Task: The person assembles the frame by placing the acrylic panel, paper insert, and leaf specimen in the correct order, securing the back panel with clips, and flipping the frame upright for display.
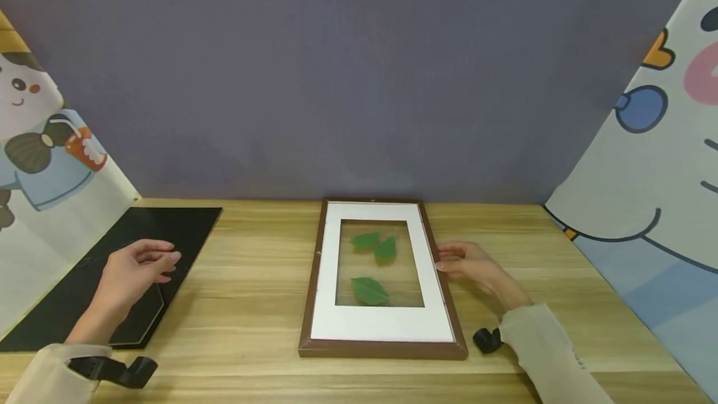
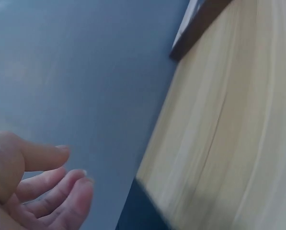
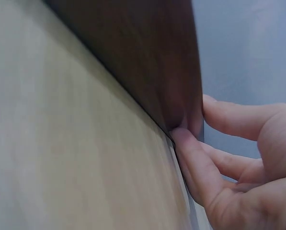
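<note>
In the head view a brown picture frame (image 1: 383, 349) with a white mat (image 1: 383, 324) lies on the table. Three green leaves (image 1: 369, 290) show in the see-through window of the mat. My right hand (image 1: 477, 269) is at the frame's right side. The right wrist view has its thumb at the upper edge of the brown side (image 3: 147, 57) and fingertips at the lower edge, pinching it. Over a flat black board (image 1: 174, 223) on the left, my left hand (image 1: 131, 273) hovers with loosely bent fingers and nothing in them.
The wooden table (image 1: 247, 292) ends at a grey-purple wall panel (image 1: 348, 80). Cartoon-printed panels stand at the left (image 1: 50, 148) and right (image 1: 634, 186). The black board reaches along the left panel, with a thin pale outline near its front.
</note>
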### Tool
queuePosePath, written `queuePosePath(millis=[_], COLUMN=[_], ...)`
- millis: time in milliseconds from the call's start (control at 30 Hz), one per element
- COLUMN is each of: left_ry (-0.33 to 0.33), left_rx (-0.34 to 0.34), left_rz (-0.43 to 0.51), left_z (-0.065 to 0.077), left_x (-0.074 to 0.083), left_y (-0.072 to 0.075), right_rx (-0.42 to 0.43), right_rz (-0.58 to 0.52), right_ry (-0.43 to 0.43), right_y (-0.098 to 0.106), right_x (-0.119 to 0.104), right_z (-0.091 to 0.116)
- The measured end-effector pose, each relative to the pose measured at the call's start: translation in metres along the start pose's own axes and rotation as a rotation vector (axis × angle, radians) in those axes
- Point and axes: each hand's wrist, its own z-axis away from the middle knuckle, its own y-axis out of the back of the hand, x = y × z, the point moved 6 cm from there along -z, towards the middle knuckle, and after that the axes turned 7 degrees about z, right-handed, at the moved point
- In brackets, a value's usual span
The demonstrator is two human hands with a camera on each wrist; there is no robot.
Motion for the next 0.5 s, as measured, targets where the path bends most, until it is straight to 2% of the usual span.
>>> queuePosePath(millis=[133, 267, 500], left_ry=[0.083, 0.132, 0.149], left_rx=[-0.076, -0.106, -0.006], left_rz=[-0.031, -0.091, -0.239], left_z=[0.003, 0.003, -0.009], left_x=[-0.005, -0.018, -0.052], left_y=[0.018, 0.036, 0.068], right_rx=[-0.018, -0.022, -0.029], right_rz=[0.002, -0.001, -0.003], right_ry=[0.011, 0.014, 0.023], right_y=[-0.004, -0.008, -0.010], right_x=[-0.002, -0.003, -0.005], right_z=[-0.001, -0.001, -0.001])
